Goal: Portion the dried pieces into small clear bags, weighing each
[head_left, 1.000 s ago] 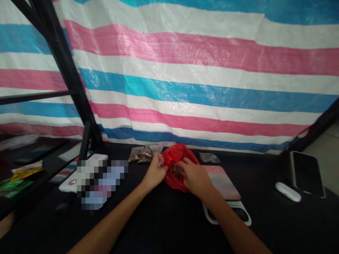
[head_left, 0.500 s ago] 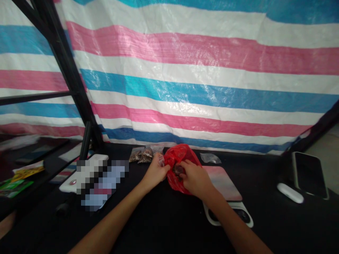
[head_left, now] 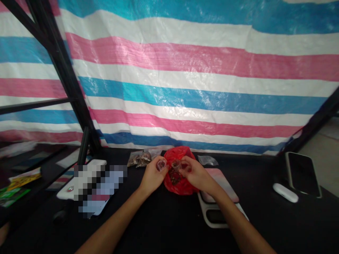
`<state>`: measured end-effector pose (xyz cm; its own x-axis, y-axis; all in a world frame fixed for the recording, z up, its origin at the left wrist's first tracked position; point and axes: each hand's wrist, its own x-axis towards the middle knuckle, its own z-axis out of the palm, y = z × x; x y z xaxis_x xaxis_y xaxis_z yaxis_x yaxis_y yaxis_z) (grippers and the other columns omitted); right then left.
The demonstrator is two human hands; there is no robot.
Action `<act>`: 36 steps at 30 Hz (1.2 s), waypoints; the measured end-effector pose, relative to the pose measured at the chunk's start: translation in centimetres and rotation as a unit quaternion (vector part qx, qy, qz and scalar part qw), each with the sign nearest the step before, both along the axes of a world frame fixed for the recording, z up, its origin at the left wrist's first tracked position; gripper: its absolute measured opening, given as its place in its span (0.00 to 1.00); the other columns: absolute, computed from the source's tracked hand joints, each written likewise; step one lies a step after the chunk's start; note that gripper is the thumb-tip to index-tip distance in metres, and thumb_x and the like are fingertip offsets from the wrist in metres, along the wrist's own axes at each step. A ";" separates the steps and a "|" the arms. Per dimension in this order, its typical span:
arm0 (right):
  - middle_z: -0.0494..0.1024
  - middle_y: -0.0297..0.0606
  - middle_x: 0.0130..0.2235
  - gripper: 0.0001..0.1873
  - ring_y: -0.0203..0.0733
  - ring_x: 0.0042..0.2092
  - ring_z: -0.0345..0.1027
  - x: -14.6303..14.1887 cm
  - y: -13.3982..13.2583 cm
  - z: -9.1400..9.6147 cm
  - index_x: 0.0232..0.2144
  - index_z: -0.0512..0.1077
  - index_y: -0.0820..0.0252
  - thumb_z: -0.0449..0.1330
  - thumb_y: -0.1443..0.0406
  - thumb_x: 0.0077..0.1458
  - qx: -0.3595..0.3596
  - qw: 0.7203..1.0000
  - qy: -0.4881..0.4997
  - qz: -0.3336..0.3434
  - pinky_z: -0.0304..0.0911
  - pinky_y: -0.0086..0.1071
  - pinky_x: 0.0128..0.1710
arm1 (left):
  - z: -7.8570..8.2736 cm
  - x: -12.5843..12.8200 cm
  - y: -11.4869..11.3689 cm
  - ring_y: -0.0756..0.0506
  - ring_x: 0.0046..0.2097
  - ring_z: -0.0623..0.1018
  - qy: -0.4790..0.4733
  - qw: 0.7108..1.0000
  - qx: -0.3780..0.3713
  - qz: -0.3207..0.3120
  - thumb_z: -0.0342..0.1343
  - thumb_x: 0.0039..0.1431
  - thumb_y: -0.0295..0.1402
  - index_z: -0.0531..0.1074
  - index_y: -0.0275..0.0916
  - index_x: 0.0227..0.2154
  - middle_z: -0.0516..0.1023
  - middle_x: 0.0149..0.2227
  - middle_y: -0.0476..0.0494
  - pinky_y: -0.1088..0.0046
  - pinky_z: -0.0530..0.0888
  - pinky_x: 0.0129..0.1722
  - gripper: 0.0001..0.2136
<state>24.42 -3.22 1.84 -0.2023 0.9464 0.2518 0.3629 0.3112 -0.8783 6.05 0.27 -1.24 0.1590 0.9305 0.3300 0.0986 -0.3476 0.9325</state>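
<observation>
A red plastic bag lies open on the black table, with small brown bits inside. My left hand is closed around a small clear plastic bag, its mouth facing up at the red bag's left edge. Over the opening, my right hand pinches a small clear cup; how much the cup holds is hard to make out. Just left of the hands lie clear bags of brown bits.
A kitchen scale with a pinkish plate sits under my right forearm. Behind it lies a clear bag. At right are a white case and a phone. A white device and black frame stand left.
My right hand has come up out of the red bag with the clear cup now showing. My left hand has turned so that the small bag's mouth shows. The view has shifted slightly.
</observation>
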 end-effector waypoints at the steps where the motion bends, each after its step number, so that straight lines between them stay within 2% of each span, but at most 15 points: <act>1: 0.80 0.36 0.39 0.10 0.40 0.35 0.73 -0.2 0.0 0.1 0.39 0.71 0.58 0.58 0.70 0.52 0.007 1.000 0.015 0.010 0.68 0.33 0.38 | 0.0 0.0 -0.2 0.48 0.30 0.72 0.026 1.000 0.008 0.001 0.61 0.52 0.32 0.73 0.39 0.32 0.74 0.28 0.52 0.73 0.68 0.32 0.05; 3: 0.79 0.36 0.40 0.12 0.39 0.34 0.72 -0.7 -0.3 0.2 0.42 0.72 0.58 0.58 0.69 0.53 0.030 0.999 0.023 0.013 0.68 0.34 0.37 | 0.0 0.0 -0.5 0.47 0.31 0.74 0.068 0.997 0.022 -0.003 0.60 0.54 0.32 0.75 0.40 0.34 0.77 0.30 0.50 0.73 0.68 0.32 0.05; 5: 0.77 0.37 0.42 0.16 0.38 0.34 0.71 -1.2 -0.7 0.4 0.46 0.73 0.57 0.58 0.69 0.54 0.068 0.998 -0.018 -0.003 0.69 0.34 0.38 | 0.0 0.1 -0.8 0.46 0.32 0.76 0.085 0.996 0.031 -0.014 0.59 0.54 0.30 0.76 0.40 0.36 0.79 0.31 0.50 0.73 0.69 0.34 0.07; 8: 0.74 0.39 0.48 0.18 0.41 0.45 0.71 -1.8 -1.5 0.8 0.49 0.74 0.53 0.56 0.72 0.58 0.152 0.980 -0.123 -0.033 0.68 0.36 0.48 | 0.0 0.1 -1.1 0.46 0.33 0.77 0.106 0.993 0.045 -0.013 0.59 0.53 0.29 0.76 0.40 0.35 0.79 0.31 0.49 0.73 0.69 0.34 0.06; 10: 0.72 0.41 0.52 0.21 0.43 0.54 0.68 -2.0 -1.9 1.0 0.51 0.74 0.52 0.52 0.73 0.61 0.202 0.962 -0.181 -0.039 0.65 0.38 0.56 | 0.0 0.2 -1.2 0.46 0.32 0.77 0.117 0.992 0.051 -0.008 0.59 0.54 0.29 0.76 0.40 0.34 0.79 0.31 0.49 0.73 0.69 0.33 0.05; 12: 0.70 0.42 0.57 0.23 0.45 0.59 0.64 -2.0 -2.1 1.1 0.54 0.73 0.50 0.50 0.74 0.63 0.227 0.948 -0.219 -0.032 0.61 0.40 0.60 | 0.0 0.3 -1.3 0.45 0.33 0.77 0.109 0.993 0.048 -0.008 0.59 0.54 0.30 0.75 0.41 0.35 0.80 0.32 0.49 0.73 0.69 0.33 0.05; 15: 0.69 0.41 0.60 0.26 0.44 0.60 0.64 -2.0 -2.3 1.2 0.59 0.69 0.49 0.49 0.74 0.64 0.219 0.944 -0.245 0.004 0.61 0.40 0.61 | -0.1 0.5 -1.4 0.45 0.35 0.78 0.072 0.996 0.036 -0.024 0.58 0.53 0.27 0.75 0.40 0.36 0.80 0.34 0.49 0.73 0.71 0.36 0.07; 17: 0.70 0.41 0.58 0.26 0.44 0.57 0.67 -2.0 -2.4 1.2 0.60 0.68 0.49 0.49 0.73 0.64 0.208 0.946 -0.249 0.017 0.63 0.38 0.59 | -0.2 0.7 -1.5 0.45 0.36 0.78 0.055 0.998 0.030 -0.032 0.57 0.52 0.26 0.74 0.40 0.37 0.80 0.34 0.49 0.73 0.71 0.37 0.08; 20: 0.71 0.42 0.54 0.23 0.44 0.53 0.69 -2.0 -2.4 1.2 0.60 0.68 0.52 0.51 0.69 0.65 0.190 0.949 -0.250 -0.008 0.65 0.38 0.56 | -0.3 0.8 -1.5 0.46 0.34 0.78 0.048 0.998 0.024 -0.030 0.57 0.53 0.27 0.74 0.39 0.37 0.80 0.34 0.49 0.73 0.71 0.36 0.08; 23: 0.71 0.42 0.55 0.20 0.44 0.53 0.69 -1.8 -2.2 1.2 0.59 0.66 0.54 0.52 0.66 0.66 0.182 0.953 -0.238 -0.034 0.64 0.39 0.57 | -0.3 0.7 -1.4 0.47 0.34 0.77 0.044 0.998 0.023 -0.023 0.58 0.54 0.29 0.73 0.39 0.36 0.79 0.33 0.50 0.73 0.71 0.36 0.07; 27: 0.72 0.42 0.55 0.19 0.44 0.56 0.67 -1.0 -1.7 1.5 0.56 0.68 0.55 0.52 0.70 0.63 0.203 0.954 -0.216 -0.039 0.61 0.39 0.58 | -0.3 0.6 -0.8 0.48 0.31 0.74 0.021 1.000 0.009 -0.009 0.58 0.52 0.29 0.67 0.41 0.31 0.74 0.28 0.53 0.74 0.69 0.34 0.05; 29: 0.73 0.41 0.54 0.21 0.44 0.56 0.67 -0.3 -1.5 1.8 0.53 0.69 0.55 0.53 0.74 0.59 0.197 0.954 -0.223 -0.039 0.61 0.39 0.58 | -0.1 0.4 -0.6 0.48 0.30 0.72 0.027 1.000 -0.002 0.008 0.57 0.52 0.29 0.64 0.42 0.30 0.71 0.27 0.54 0.74 0.68 0.33 0.07; 31: 0.75 0.39 0.51 0.21 0.43 0.52 0.69 0.4 -1.5 1.9 0.49 0.72 0.55 0.55 0.76 0.55 0.162 0.952 -0.261 -0.014 0.63 0.36 0.54 | 0.4 0.2 -0.8 0.48 0.29 0.72 0.051 0.998 -0.007 0.044 0.57 0.51 0.29 0.62 0.43 0.30 0.69 0.26 0.56 0.74 0.67 0.33 0.09; 34: 0.78 0.36 0.44 0.18 0.40 0.42 0.72 1.1 -1.6 1.9 0.44 0.76 0.54 0.59 0.74 0.53 0.087 0.940 -0.328 0.029 0.64 0.31 0.44 | 1.4 0.1 -1.7 0.46 0.28 0.71 0.110 0.987 -0.032 0.109 0.59 0.51 0.31 0.60 0.45 0.32 0.69 0.26 0.55 0.72 0.64 0.33 0.11; 36: 0.79 0.35 0.41 0.16 0.39 0.38 0.72 1.2 -1.7 1.7 0.43 0.77 0.54 0.61 0.73 0.53 0.061 0.937 -0.344 0.028 0.62 0.29 0.39 | 1.8 0.2 -2.5 0.44 0.28 0.72 0.138 0.979 -0.071 0.131 0.62 0.49 0.33 0.60 0.46 0.33 0.69 0.26 0.53 0.71 0.62 0.32 0.14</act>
